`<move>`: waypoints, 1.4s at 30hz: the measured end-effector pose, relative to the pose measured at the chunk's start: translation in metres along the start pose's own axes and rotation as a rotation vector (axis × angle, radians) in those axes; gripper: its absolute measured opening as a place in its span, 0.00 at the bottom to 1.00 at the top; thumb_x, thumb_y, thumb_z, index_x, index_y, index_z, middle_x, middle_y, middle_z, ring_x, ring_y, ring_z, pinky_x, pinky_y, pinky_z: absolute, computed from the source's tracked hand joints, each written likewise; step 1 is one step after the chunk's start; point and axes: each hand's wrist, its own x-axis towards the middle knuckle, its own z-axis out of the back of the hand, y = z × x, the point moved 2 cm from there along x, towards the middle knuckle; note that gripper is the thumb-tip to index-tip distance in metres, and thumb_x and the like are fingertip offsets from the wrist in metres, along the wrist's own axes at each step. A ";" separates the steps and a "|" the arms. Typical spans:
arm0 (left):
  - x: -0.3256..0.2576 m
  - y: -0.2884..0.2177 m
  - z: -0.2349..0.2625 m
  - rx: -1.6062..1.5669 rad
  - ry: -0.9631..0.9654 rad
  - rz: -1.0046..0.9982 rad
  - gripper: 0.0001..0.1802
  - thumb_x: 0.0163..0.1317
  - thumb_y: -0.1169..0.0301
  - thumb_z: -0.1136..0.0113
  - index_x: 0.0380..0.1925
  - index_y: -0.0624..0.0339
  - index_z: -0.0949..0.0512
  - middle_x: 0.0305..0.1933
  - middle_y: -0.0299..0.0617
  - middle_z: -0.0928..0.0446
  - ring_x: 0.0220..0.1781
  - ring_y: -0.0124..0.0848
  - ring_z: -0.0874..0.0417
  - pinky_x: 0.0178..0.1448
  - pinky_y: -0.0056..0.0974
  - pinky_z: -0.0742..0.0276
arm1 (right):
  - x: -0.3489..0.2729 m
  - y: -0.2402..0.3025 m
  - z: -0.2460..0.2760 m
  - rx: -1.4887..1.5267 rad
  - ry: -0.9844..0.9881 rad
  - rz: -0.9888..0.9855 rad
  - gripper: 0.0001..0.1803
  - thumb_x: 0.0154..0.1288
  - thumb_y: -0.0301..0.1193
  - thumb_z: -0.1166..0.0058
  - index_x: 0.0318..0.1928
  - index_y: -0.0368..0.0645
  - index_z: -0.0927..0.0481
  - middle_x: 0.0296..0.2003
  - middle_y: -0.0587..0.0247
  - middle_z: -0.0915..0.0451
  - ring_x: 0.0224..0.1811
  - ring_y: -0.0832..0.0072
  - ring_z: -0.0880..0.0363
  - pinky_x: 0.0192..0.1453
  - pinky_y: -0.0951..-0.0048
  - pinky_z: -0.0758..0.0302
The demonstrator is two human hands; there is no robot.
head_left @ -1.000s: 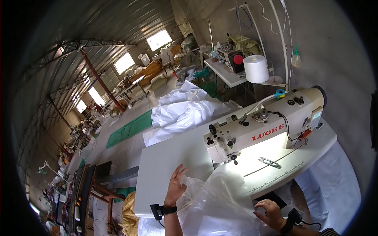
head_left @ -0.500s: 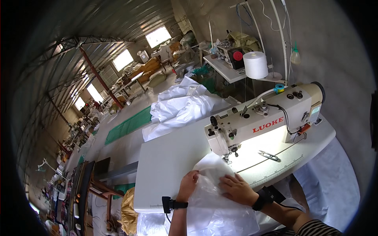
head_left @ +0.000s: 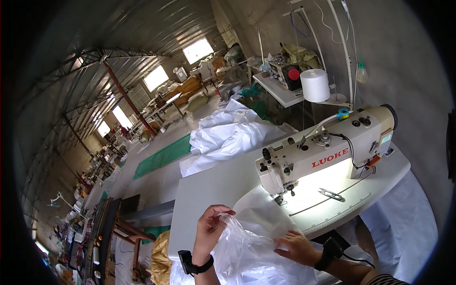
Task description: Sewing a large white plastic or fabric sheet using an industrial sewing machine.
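Our left hand (head_left: 209, 231) pinched gathered clear plastic sheeting (head_left: 259, 237) at six o'clock; our right hand (head_left: 299, 248) lay spread on it. Bare counter (head_left: 206, 190) opened toward eleven. The sheeting's lower end was cut off.

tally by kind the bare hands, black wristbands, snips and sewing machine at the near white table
Hands: 2, the left hand and the right hand
Black wristbands: 2
Snips: 1
Sewing machine: 1
Total: 6
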 end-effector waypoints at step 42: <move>-0.031 0.169 -0.103 1.183 0.229 -0.037 0.36 0.67 0.47 0.48 0.69 0.53 0.36 0.76 0.49 0.43 0.78 0.50 0.47 0.77 0.61 0.56 | -0.087 -0.044 0.018 -0.085 0.238 -0.457 0.43 0.65 0.61 0.48 0.59 0.30 0.28 0.53 0.46 0.23 0.55 0.60 0.23 0.61 0.61 0.28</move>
